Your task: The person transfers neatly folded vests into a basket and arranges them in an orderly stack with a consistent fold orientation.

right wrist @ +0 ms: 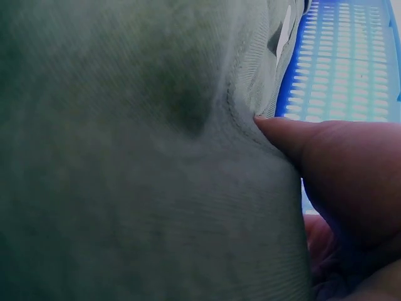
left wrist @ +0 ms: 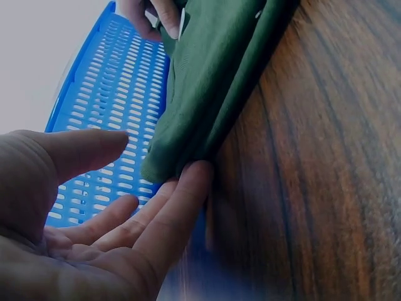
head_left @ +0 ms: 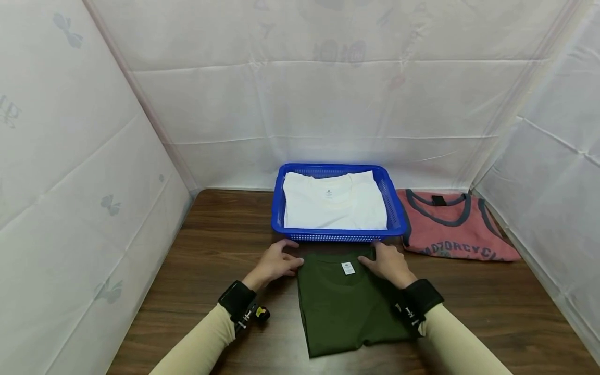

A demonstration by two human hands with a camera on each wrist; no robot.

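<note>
A folded dark green T-shirt (head_left: 347,312) lies on the table with its neckline and white label (head_left: 348,268) toward the basket. At its far left corner is my left hand (head_left: 275,262); in the left wrist view its fingertips (left wrist: 195,179) touch the lower edge of the fabric, while the thumb stays apart from it. My right hand (head_left: 390,265) pinches the shirt's far edge right of the label. The right wrist view has the thumb (right wrist: 282,132) on top of the cloth, with the other fingers mostly hidden behind the edge.
Just beyond the shirt stands a blue plastic basket (head_left: 338,235) against the back curtain, holding a folded white T-shirt (head_left: 328,205). To its right lies a folded red T-shirt (head_left: 450,234) with grey trim. White curtains (head_left: 328,104) enclose the wooden table (head_left: 215,234).
</note>
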